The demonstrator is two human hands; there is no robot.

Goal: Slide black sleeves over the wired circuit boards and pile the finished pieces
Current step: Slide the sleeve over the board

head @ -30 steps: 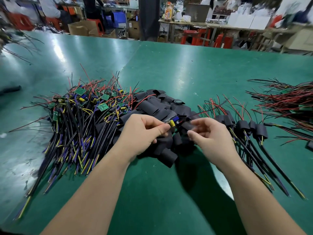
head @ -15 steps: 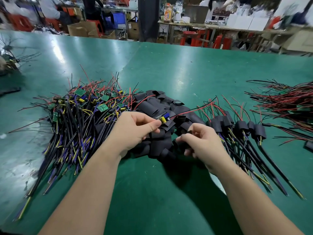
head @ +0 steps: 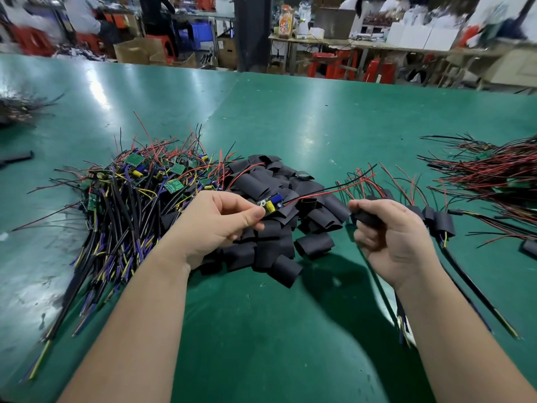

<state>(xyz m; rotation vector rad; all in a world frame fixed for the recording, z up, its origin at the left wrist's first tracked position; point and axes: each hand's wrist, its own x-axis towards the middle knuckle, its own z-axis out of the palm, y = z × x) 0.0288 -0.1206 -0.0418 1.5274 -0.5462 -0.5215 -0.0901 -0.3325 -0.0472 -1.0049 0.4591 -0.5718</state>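
The left hand (head: 220,225) pinches a board (head: 271,204) over the sleeve heap (head: 261,184); the right hand (head: 398,242) curls fingers (head: 366,238) round one sleeve (head: 370,220) nearby. Best squeeze its mouth open, feeding the leads (head: 325,192) first.

- The left hand (head: 215,225) pinched a board (head: 271,205), its red and black wires trailing right.
- The right hand (head: 398,245) gripped a sleeve (head: 366,219).
- Loose sleeves (head: 261,248) lay heaped under both hands on the table (head: 290,126).
- Bare boards (head: 130,205) lay to the left, sleeved pieces (head: 441,222) to the right.
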